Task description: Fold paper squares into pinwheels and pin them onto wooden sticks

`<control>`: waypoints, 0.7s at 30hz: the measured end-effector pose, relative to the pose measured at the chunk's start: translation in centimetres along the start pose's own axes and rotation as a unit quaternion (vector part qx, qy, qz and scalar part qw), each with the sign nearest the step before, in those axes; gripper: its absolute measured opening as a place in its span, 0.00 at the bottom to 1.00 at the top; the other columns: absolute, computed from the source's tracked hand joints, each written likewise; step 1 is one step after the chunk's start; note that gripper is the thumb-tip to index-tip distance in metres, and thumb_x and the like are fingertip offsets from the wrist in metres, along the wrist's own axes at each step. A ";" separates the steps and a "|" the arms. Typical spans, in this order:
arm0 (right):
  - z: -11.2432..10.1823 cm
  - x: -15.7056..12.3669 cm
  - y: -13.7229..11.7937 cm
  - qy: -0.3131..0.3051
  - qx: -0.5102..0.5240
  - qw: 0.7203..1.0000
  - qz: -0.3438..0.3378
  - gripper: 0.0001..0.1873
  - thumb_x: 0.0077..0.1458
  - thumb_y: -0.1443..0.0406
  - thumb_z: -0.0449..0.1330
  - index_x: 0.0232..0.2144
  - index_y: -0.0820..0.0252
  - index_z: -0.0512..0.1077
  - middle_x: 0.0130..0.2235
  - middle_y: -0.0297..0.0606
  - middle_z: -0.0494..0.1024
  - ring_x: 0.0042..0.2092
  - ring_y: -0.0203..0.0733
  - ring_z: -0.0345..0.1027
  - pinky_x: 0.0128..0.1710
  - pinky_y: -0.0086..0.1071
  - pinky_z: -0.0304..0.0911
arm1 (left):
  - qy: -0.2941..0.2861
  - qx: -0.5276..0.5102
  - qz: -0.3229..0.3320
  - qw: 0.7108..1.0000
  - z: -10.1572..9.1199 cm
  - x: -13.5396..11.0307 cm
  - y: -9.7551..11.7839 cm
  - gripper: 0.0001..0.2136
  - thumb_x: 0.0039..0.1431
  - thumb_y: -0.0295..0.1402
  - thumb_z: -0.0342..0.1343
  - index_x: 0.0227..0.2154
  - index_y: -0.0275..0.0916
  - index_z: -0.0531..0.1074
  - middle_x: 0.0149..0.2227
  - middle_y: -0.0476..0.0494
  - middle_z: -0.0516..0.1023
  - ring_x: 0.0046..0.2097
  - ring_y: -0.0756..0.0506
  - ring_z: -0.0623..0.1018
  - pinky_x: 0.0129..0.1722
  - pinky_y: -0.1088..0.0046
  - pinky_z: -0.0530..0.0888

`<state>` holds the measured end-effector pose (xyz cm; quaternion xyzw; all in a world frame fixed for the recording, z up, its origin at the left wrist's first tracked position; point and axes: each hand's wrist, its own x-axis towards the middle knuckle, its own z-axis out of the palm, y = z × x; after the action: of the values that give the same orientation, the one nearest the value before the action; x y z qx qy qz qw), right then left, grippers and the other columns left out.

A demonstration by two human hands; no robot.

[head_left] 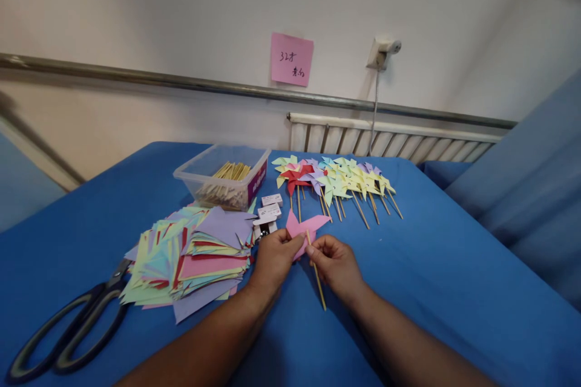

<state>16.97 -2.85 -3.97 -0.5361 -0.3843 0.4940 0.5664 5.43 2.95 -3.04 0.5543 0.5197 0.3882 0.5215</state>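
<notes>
A pink paper pinwheel [303, 227] is held over the blue table between both hands. My left hand [273, 259] is closed, pinching the pinwheel's lower left side. My right hand [334, 261] is closed on its thin wooden stick [319, 286], which runs down and toward me from the paper. A pile of cut coloured paper squares [193, 257] lies just left of my left hand. Small white stapler-like pieces [267, 214] sit right behind the left hand.
Several finished pinwheels on sticks [336, 180] lie in a row at the back. A clear plastic box of wooden sticks [224, 178] stands back left. Large black scissors [68, 332] lie at the near left. The blue cloth [445, 266] covers the table; a radiator and wall are behind.
</notes>
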 end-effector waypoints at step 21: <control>-0.2 0.1 0.0 -0.019 -0.021 0.999 -0.019 0.18 0.45 0.52 0.62 0.21 0.61 0.66 0.17 0.26 0.62 0.19 0.28 0.48 0.18 0.24 0.45 | 0.048 0.056 0.038 0.997 -0.1 -0.6 1.2 0.14 0.40 0.42 0.59 0.13 0.37 0.67 0.14 0.53 0.65 0.19 0.52 0.62 0.20 0.77 0.57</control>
<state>17.15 -2.77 -3.98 -0.5314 -0.4152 0.4853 0.5566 5.42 2.49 -1.78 0.5825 0.5437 0.4044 0.4489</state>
